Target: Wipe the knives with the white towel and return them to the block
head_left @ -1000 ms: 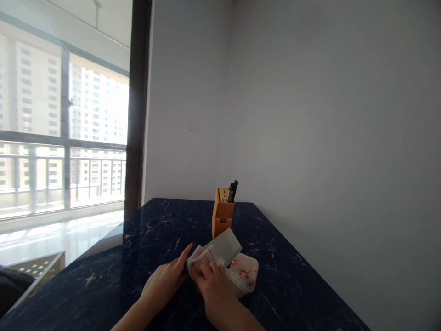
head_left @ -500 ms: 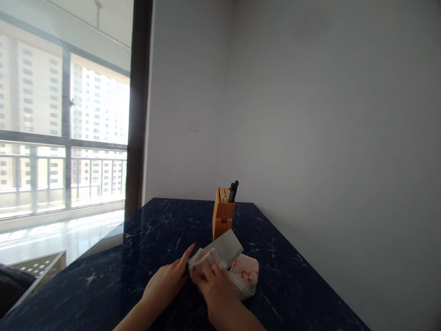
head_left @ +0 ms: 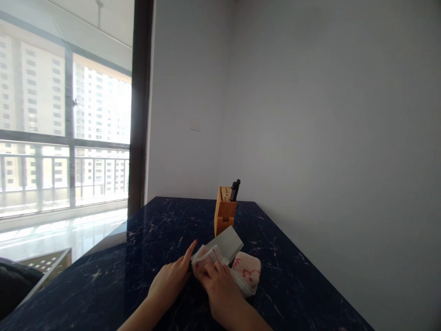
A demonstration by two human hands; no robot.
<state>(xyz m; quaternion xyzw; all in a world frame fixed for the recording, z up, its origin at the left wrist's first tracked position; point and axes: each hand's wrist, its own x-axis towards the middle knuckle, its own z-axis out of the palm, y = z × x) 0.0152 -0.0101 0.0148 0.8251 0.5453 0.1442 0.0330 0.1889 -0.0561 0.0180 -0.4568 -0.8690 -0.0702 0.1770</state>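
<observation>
A broad flat grey blade (head_left: 227,243), like that of a cleaver, slants up and to the right above the dark table. My left hand (head_left: 172,278) is closed at the blade's lower left end, where the handle is hidden by the fingers; its thumb points up. A white cloth with red marks (head_left: 248,271) is bunched over the lower part of the blade and hangs to the right. My right hand (head_left: 218,282) grips the cloth and presses it on the blade near my left hand.
Beyond the blade, a wooden knife block (head_left: 225,214) with black-handled tools (head_left: 234,189) stands on the dark blue marbled table (head_left: 179,216). A wall runs along the right. At the lower left are a perforated chair (head_left: 51,264) and a dark item.
The view has shifted slightly, so the whole scene sits a little differently. Both hands keep their holds on the blade's end and the cloth, with hardly any movement between them.
</observation>
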